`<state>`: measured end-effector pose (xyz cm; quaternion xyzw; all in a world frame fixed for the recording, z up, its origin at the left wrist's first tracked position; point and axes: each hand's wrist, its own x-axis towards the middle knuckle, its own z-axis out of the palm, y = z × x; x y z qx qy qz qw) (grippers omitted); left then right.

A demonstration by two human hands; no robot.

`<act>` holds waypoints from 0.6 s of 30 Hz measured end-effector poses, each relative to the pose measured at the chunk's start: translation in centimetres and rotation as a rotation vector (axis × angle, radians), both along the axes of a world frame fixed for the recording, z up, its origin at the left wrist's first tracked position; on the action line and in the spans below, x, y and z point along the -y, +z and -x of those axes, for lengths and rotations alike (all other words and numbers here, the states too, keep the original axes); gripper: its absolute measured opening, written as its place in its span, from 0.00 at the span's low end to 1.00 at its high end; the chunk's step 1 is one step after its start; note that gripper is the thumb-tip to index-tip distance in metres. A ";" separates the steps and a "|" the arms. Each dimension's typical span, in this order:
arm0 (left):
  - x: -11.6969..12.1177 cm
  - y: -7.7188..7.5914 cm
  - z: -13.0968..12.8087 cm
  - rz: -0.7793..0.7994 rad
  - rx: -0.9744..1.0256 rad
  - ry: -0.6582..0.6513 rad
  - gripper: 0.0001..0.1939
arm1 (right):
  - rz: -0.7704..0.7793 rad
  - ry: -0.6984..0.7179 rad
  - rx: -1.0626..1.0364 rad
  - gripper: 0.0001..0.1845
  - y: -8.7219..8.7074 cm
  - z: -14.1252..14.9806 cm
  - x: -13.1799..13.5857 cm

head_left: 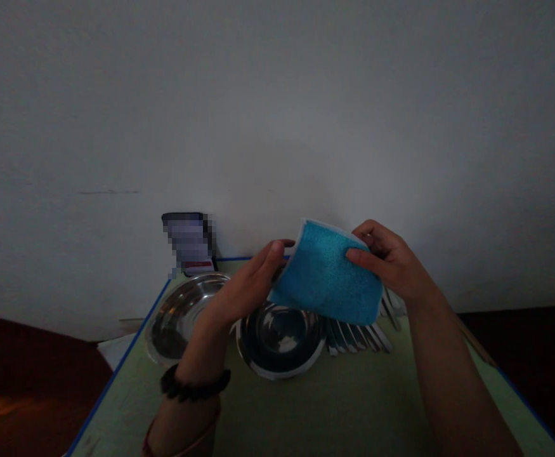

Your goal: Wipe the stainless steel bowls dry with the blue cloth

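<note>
Both of my hands hold a blue cloth [327, 274] with a white edge in the air above the table. My left hand [248, 289] pinches its left edge, and a dark bead bracelet sits on that wrist. My right hand [391, 260] grips the cloth's right side with thumb in front and fingers behind. Right below the cloth stands a steel bowl [280, 343].
A second, wider steel bowl [182, 314] sits to the left. Several metal utensils [358, 336] lie to the right of the bowls. The green table [315, 412] has a blue edge and stands against a white wall. A phone [189, 244] leans against the wall.
</note>
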<state>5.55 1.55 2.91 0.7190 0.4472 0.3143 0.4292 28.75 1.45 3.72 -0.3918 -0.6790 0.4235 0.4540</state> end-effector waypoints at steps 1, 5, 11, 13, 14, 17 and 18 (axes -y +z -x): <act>0.4 0.5 -0.1 0.037 0.013 -0.021 0.25 | -0.010 -0.020 -0.032 0.12 0.1 0.2 0.1; 1.6 1.8 -0.3 0.108 0.084 -0.160 0.35 | 0.005 -0.135 -0.139 0.13 0.6 0.7 0.3; 1.4 2.4 0.2 -0.065 0.452 0.198 0.19 | 0.254 0.006 -0.086 0.31 0.4 0.2 0.1; 1.1 2.5 0.4 -0.145 0.511 0.379 0.08 | 0.305 0.131 -0.152 0.36 0.0 -0.1 -0.1; 0.9 2.5 0.5 -0.167 0.543 0.440 0.06 | 0.301 0.149 -0.196 0.38 -0.1 -0.1 -0.2; 0.7 2.6 0.3 -0.192 0.624 0.538 0.07 | 0.261 0.133 -0.258 0.40 -0.6 0.3 -0.1; 0.7 2.7 0.2 -0.197 0.641 0.557 0.07 | 0.263 0.157 -0.258 0.39 -0.7 0.5 -0.1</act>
